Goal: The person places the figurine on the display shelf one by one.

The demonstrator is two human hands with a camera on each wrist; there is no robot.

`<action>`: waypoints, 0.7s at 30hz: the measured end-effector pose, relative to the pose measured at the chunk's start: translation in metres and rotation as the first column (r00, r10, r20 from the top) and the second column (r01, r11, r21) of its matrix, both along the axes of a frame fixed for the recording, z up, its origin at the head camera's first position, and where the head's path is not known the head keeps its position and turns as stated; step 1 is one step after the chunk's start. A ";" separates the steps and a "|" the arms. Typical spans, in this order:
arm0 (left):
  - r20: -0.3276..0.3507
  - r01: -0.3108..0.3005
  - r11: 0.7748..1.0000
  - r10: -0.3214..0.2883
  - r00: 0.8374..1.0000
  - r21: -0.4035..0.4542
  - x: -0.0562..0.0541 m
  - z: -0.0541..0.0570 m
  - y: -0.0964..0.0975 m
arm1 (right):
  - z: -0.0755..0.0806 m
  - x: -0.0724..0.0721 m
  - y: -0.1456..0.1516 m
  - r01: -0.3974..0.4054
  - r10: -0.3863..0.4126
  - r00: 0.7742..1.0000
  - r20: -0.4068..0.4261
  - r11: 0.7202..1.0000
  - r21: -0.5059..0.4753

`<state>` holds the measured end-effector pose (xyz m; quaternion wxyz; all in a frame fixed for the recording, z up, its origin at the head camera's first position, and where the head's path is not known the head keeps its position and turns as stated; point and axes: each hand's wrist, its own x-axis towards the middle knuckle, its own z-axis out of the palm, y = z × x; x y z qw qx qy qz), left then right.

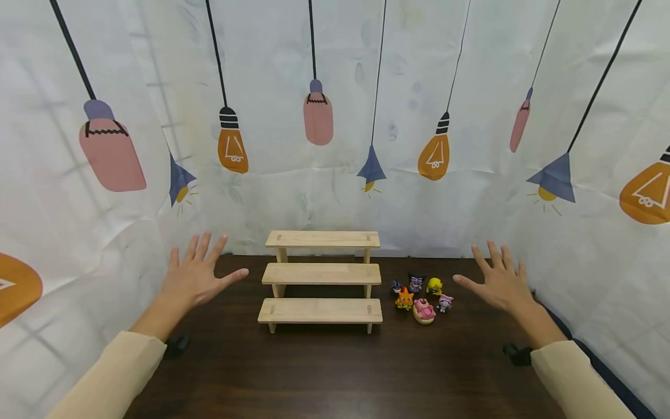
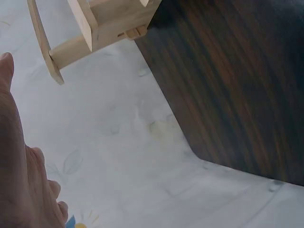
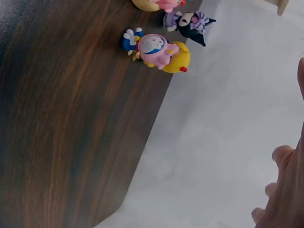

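My left hand [image 1: 192,278] is raised to the left of a three-tier wooden display stand [image 1: 320,311], fingers spread, holding nothing. On the other side my right hand [image 1: 499,284] is likewise raised with spread fingers and nothing in it. Its thumb points toward a cluster of small toy figurines. Among them are an orange figurine [image 1: 404,298], a pink one on a pale round base [image 1: 424,311], a yellow one [image 1: 434,286], a black-and-purple one [image 3: 191,23] and a pink-and-blue one [image 3: 153,46]. The stand's three steps carry nothing.
The dark wooden table [image 1: 324,378] holds the stand and figurines near its back edge. White fabric [image 1: 324,198] printed with hanging lamps encloses the back and both sides. A dark strip [image 1: 602,369] runs along the right side.
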<state>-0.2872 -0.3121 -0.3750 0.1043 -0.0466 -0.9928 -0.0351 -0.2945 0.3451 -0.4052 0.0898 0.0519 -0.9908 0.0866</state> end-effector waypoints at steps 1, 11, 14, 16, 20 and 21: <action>-0.003 0.004 1.000 -0.004 1.000 -0.001 0.001 -0.001 0.000 | -0.001 0.001 0.000 -0.001 0.001 1.000 -0.005 1.000 0.000; -0.026 0.020 1.000 -0.020 0.999 -0.003 0.019 -0.022 0.004 | -0.019 0.016 -0.002 -0.020 0.020 0.999 -0.045 1.000 0.003; -0.020 0.021 1.000 -0.021 1.000 0.004 0.023 -0.030 0.006 | -0.023 0.021 -0.004 -0.025 0.025 0.999 -0.044 1.000 -0.002; -0.010 0.019 1.000 -0.019 1.000 0.011 0.024 -0.034 0.008 | -0.026 0.024 -0.005 -0.027 0.026 0.999 -0.032 1.000 -0.007; 0.003 0.020 0.999 -0.020 1.000 0.033 0.028 -0.044 0.013 | -0.036 0.026 -0.007 -0.024 0.024 1.000 -0.018 1.000 -0.018; 0.005 0.021 0.999 -0.021 1.000 0.042 0.029 -0.047 0.015 | -0.039 0.026 -0.008 -0.024 0.024 1.000 -0.016 1.000 -0.020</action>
